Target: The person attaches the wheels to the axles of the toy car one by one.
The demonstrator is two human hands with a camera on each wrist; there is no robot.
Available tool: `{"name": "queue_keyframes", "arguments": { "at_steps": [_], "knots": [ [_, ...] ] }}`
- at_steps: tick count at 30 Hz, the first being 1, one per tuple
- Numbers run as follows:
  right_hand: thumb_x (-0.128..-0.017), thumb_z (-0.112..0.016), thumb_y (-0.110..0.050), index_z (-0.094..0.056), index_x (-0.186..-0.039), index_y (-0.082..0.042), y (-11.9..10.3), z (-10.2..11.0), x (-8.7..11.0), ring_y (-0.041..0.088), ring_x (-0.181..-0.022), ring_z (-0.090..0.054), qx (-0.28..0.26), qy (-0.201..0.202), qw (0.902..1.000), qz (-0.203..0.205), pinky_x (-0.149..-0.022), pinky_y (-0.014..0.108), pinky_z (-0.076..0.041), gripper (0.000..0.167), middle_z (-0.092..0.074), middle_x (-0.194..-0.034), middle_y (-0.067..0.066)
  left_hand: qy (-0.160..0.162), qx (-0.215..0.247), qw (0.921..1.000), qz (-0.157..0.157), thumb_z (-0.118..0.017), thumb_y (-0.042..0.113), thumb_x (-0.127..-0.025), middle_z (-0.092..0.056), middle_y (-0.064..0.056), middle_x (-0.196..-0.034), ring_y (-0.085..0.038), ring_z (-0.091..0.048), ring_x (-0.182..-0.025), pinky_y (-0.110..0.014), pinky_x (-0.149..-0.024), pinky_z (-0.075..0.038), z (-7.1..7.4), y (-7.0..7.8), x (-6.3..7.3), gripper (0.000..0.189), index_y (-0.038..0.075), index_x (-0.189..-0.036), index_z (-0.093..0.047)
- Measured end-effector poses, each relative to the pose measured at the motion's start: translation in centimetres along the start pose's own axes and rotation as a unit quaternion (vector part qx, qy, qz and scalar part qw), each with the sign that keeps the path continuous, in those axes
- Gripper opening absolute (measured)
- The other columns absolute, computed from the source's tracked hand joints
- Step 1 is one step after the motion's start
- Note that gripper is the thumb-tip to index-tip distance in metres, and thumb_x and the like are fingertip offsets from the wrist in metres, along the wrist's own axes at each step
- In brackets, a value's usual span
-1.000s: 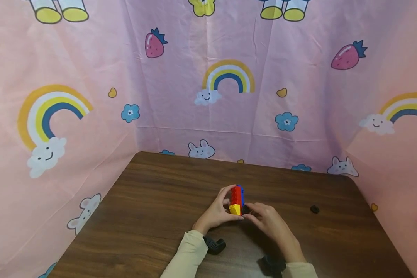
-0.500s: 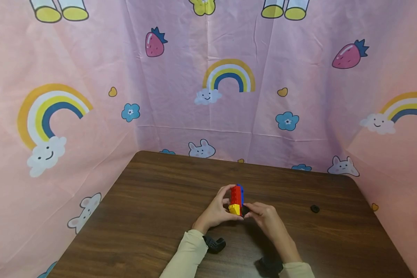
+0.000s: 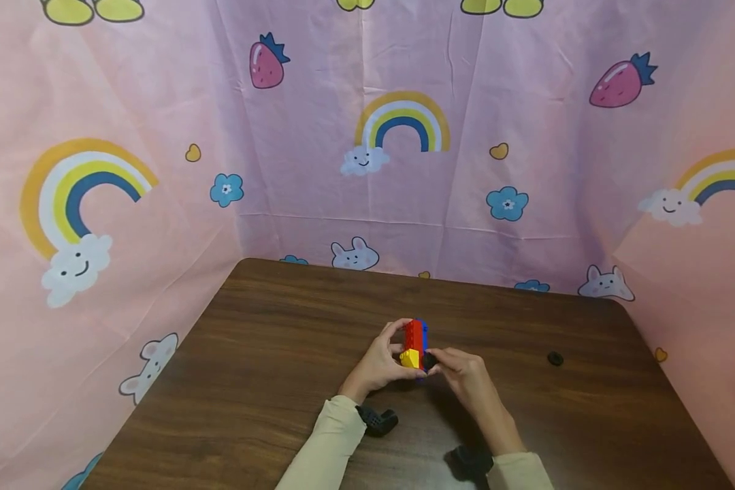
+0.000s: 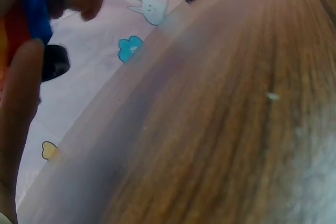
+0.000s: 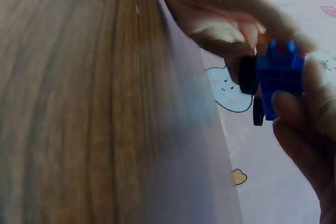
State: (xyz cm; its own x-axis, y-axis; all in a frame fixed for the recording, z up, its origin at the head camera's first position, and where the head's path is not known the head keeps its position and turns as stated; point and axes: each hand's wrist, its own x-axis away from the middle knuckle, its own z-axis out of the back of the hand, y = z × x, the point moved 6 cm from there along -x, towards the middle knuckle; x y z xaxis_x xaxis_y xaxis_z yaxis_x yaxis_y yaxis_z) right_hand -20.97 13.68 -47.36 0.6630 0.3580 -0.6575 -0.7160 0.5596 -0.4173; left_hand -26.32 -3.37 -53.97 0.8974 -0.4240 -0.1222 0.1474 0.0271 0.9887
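Note:
A toy vehicle of red, blue and yellow bricks (image 3: 414,337) is held above the table. My left hand (image 3: 376,364) grips it between thumb and fingers from the left. My right hand (image 3: 468,381) pinches with thumb and index finger at its near right side, where a black wheel (image 3: 429,361) shows beside the fingertips. In the right wrist view the blue underside (image 5: 281,74) faces the camera, with black wheels (image 5: 248,75) along its left side. The left wrist view catches only part of the vehicle, with a black wheel (image 4: 55,62). Fingers hide whether the pinched wheel is attached.
A loose black wheel (image 3: 555,358) lies on the brown wooden table (image 3: 269,381), right of my hands. Pink patterned cloth (image 3: 318,197) hangs behind and along both sides of the table. Black wrist cameras (image 3: 378,420) sit beneath each wrist.
My head view has tipped slightly downward. Both hands stay together at the toy vehicle, which has turned a little, and the black wheel at the right fingertips shows more clearly.

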Motion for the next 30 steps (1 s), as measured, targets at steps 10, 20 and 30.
{"name": "queue_keyframes", "arguments": {
  "at_steps": [10,20,30],
  "knots": [
    [-0.074,-0.086,0.009,-0.079,-0.108,0.006,-0.9,-0.4,-0.8,0.007,-0.070,-0.068,0.032,-0.057,0.9976,0.022,-0.063,0.018,-0.059,0.035,-0.079,-0.090,0.008,-0.007,-0.016,0.9998,0.007,-0.091,0.014,-0.081,-0.032,-0.013,-0.161,-0.035,-0.071,-0.119,-0.038,-0.091,-0.063,0.5,0.1,0.1,0.091,0.024,-0.155,-0.040],
    [-0.075,-0.084,0.011,-0.079,-0.110,0.005,-1.0,-0.7,-0.6,0.006,-0.070,-0.069,0.034,-0.077,0.9956,0.042,-0.064,0.017,-0.059,0.036,-0.078,-0.089,0.007,-0.023,-0.025,0.9993,0.016,-0.092,0.015,-0.081,-0.039,-0.010,-0.154,-0.032,-0.070,-0.118,-0.038,-0.091,-0.063,0.6,-0.3,0.0,0.090,0.025,-0.154,-0.041],
    [-0.078,-0.084,0.001,-0.079,-0.112,0.002,1.1,-0.4,0.0,0.002,-0.074,-0.065,-0.041,-0.053,0.9969,-0.040,-0.066,0.020,-0.060,0.034,-0.076,-0.088,0.005,-0.075,-0.006,0.9959,0.051,-0.087,0.022,-0.087,-0.056,-0.017,-0.149,-0.025,-0.070,-0.121,-0.040,-0.102,-0.059,0.0,-0.8,0.3,0.102,0.032,-0.164,-0.022]
  ]
}}
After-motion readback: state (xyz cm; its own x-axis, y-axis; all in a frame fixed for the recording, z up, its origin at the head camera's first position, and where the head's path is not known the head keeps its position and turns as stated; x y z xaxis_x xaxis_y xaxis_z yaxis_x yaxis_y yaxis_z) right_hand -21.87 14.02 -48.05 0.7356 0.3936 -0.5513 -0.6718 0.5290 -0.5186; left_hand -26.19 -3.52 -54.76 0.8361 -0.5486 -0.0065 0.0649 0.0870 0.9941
